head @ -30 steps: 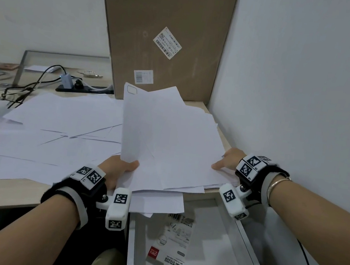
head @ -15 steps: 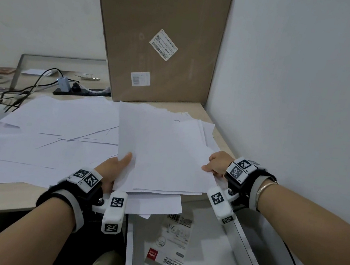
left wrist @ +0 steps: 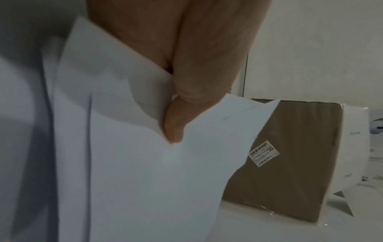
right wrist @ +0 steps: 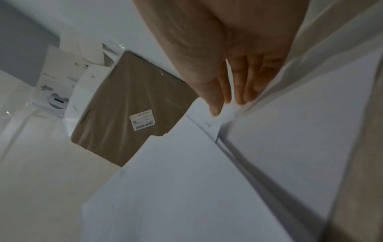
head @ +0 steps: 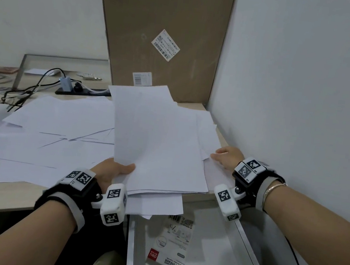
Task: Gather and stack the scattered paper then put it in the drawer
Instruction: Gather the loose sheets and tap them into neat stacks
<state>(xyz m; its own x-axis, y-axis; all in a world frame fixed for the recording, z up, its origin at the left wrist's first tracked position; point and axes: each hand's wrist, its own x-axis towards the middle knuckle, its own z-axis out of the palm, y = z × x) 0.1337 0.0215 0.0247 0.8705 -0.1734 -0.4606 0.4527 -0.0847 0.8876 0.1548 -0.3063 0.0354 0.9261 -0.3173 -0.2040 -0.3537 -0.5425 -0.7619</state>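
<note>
At the near right corner of the pale wooden tabletop (head: 2, 201), we hold a loose sheaf of white paper sheets (head: 159, 143) between our two hands. Our left hand (head: 110, 171) pinches the sheaf's near left corner, thumb on top and fingers curled beneath, and the left wrist view shows that thumb pressed onto the top sheet. Our right hand (head: 229, 157) lies against the sheaf's right edge with straight fingers, steadying it more than gripping; its fingertips (right wrist: 215, 109) touch the staggered sheet edges.

The sheaf's long axis runs from near to far, its far end reaching toward the tall brown cardboard box (head: 164, 32) that leans at the wall. Its edges are not yet squared, and several sheets stick out on the right.

More scattered white sheets (head: 55, 131) lie flat to the left, so our left hand is the nearer one to them. We judge the gathering only partly done.

The open grey drawer (head: 251, 243) sits directly below the sheaf's near edge, between our wrists, with a packet of name stickers (head: 168, 248) lying inside. From the held sheaf the drawer lies near and down, so a short pull toward us would carry the stack over it.
</note>
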